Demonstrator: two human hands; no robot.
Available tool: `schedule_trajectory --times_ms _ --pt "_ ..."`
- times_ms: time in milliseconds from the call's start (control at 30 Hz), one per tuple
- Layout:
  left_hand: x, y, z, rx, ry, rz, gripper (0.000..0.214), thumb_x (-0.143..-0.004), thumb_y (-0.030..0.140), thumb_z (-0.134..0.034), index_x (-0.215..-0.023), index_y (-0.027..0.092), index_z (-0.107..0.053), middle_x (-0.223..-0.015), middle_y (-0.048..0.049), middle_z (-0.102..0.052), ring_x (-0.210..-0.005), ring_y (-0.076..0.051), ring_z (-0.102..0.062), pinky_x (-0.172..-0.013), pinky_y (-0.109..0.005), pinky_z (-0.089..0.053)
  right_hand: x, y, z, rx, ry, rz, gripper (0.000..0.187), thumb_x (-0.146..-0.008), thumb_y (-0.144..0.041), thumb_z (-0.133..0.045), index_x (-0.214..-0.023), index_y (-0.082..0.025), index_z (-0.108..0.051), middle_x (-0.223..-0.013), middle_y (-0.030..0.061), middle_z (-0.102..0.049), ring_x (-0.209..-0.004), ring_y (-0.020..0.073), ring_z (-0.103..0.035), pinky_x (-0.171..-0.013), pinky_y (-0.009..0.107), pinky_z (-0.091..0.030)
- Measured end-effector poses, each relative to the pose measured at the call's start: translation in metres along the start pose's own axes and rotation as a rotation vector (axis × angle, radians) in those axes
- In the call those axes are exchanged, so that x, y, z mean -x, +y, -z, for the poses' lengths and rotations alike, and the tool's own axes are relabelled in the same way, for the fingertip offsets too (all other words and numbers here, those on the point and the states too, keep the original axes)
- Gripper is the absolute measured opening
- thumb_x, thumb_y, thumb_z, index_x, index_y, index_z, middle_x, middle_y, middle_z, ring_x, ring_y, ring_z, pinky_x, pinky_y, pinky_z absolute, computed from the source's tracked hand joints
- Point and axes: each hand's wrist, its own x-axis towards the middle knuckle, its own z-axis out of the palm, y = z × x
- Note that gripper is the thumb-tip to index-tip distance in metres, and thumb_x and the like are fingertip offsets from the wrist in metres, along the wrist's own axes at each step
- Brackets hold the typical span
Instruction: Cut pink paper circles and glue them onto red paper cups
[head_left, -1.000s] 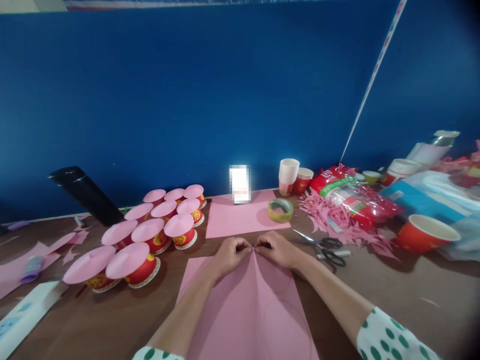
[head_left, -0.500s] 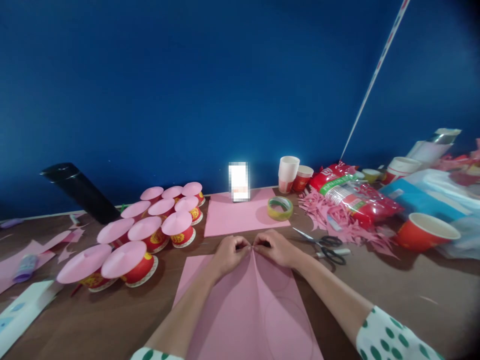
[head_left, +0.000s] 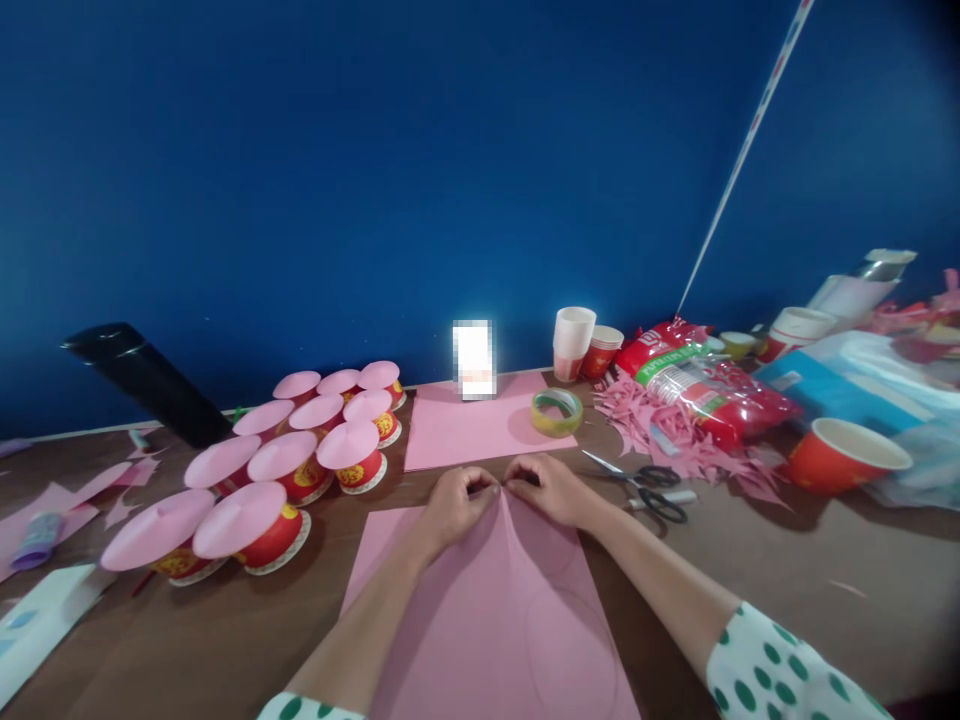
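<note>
Your left hand (head_left: pixel 461 505) and right hand (head_left: pixel 547 492) met near the centre of the frame, the grip of each closed on the upper edge of a pink sheet (head_left: pixel 457 635). The sheet filled the lower centre, a raised crease running down from your fingertips and a faint round outline showing at its right. Pink-topped cups (head_left: pixel 241 520) crowded the desk (head_left: pixel 750 610) at left, near a black bottle (head_left: pixel 150 382). Tape (head_left: pixel 556 427) sat on a second sheet (head_left: pixel 457 433) at centre; scissors (head_left: pixel 651 495) lay right of centre, near pink scraps (head_left: pixel 660 430) and a red bag (head_left: pixel 720 390).
</note>
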Motion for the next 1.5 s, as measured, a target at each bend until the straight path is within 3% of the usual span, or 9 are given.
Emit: schedule_trajectory --times_ms 100,200,400,633,733,867,1100,1267,1500 --pt "0.0 0.001 -0.002 -0.024 0.029 0.014 0.019 -0.075 0.029 -0.048 -0.07 0.016 -0.061 -0.067 -0.0008 -0.062 -0.065 -0.015 -0.055 -0.06 -0.023 -0.04 0.0 -0.005 0.005 -0.062 0.113 -0.003 0.013 -0.082 -0.021 -0.05 -0.088 -0.016 -0.061 -0.085 0.005 -0.067 -0.077 0.0157 -0.06 -0.07 0.025 -0.044" --pt "0.002 0.002 -0.004 -0.02 0.029 0.03 0.021 -0.075 0.03 -0.047 -0.066 0.015 -0.059 -0.061 0.0006 -0.058 -0.059 -0.013 -0.052 -0.056 -0.023 -0.038 0.008 -0.013 0.03 -0.002 0.082 0.032 0.017 -0.084 -0.025 -0.049 -0.094 -0.017 -0.06 -0.09 0.0051 -0.067 -0.079 0.0164 -0.061 -0.072 0.025 -0.045" --pt "0.011 0.01 -0.002 -0.068 0.03 0.0 0.02 -0.076 0.029 -0.047 -0.076 0.016 -0.063 -0.073 -0.0026 -0.064 -0.069 -0.016 -0.056 -0.061 -0.025 -0.042 0.065 -0.001 0.094 0.584 0.041 -0.128 0.022 -0.083 -0.027 -0.05 -0.102 -0.02 -0.059 -0.095 0.0079 -0.066 -0.087 0.0225 -0.06 -0.075 0.031 -0.042" --pt "0.021 0.017 0.004 -0.096 0.091 -0.034 0.028 -0.078 0.034 -0.051 -0.097 0.018 -0.061 -0.098 -0.0063 -0.065 -0.089 -0.02 -0.059 -0.081 -0.032 -0.046 0.112 0.032 0.098 0.832 0.043 -0.182 0.026 -0.087 -0.026 -0.043 -0.107 -0.019 -0.057 -0.106 0.0108 -0.061 -0.097 0.0247 -0.056 -0.08 0.034 -0.041" --pt "0.04 0.026 0.018 -0.112 0.063 0.019 0.038 -0.078 0.041 -0.052 -0.109 0.02 -0.057 -0.112 -0.0071 -0.06 -0.1 -0.022 -0.057 -0.083 -0.033 -0.047 0.11 0.027 0.102 0.836 0.062 -0.215 0.029 -0.089 -0.031 -0.039 -0.112 -0.02 -0.054 -0.104 0.0109 -0.062 -0.091 0.0238 -0.059 -0.073 0.031 -0.042" --pt "0.099 0.038 0.033 -0.255 -0.044 -0.024 0.048 -0.079 0.045 -0.051 -0.123 0.027 -0.046 -0.127 -0.006 -0.051 -0.116 -0.024 -0.047 -0.094 -0.036 -0.042 0.102 0.022 0.113 0.879 -0.034 -0.286 0.028 -0.088 -0.025 -0.038 -0.107 -0.019 -0.056 -0.095 0.0111 -0.065 -0.084 0.0246 -0.061 -0.066 0.03 -0.041" --pt "0.194 0.016 -0.014 -0.555 -0.014 -0.465 0.089 -0.065 0.053 -0.064 -0.139 0.028 -0.023 -0.129 -0.0103 -0.051 -0.115 -0.031 -0.05 -0.094 -0.045 -0.043 0.093 0.025 0.128 0.871 -0.23 -0.294 0.029 -0.079 -0.017 -0.047 -0.105 -0.022 -0.06 -0.095 0.0093 -0.066 -0.082 0.0253 -0.062 -0.061 0.029 -0.039" --pt "0.203 0.007 -0.043 -0.626 0.197 -0.467 0.064 -0.076 0.028 -0.057 -0.135 0.027 -0.033 -0.116 -0.0081 -0.061 -0.106 -0.025 -0.057 -0.09 -0.039 -0.048 0.091 0.025 0.136 0.747 -0.245 -0.288 0.035 -0.07 -0.015 -0.052 -0.102 -0.024 -0.061 -0.096 0.0064 -0.067 -0.083 0.0232 -0.062 -0.064 0.027 -0.041" --pt "0.197 0.024 -0.051 -0.557 0.382 -0.508 0.03 -0.075 0.009 -0.055 -0.1 0.023 -0.06 -0.091 -0.0057 -0.068 -0.086 -0.018 -0.063 -0.076 -0.031 -0.053 0.095 0.049 0.15 0.505 -0.13 -0.235 0.037 -0.068 -0.018 -0.051 -0.103 -0.019 -0.062 -0.092 0.0055 -0.069 -0.085 0.0218 -0.063 -0.073 0.03 -0.046"
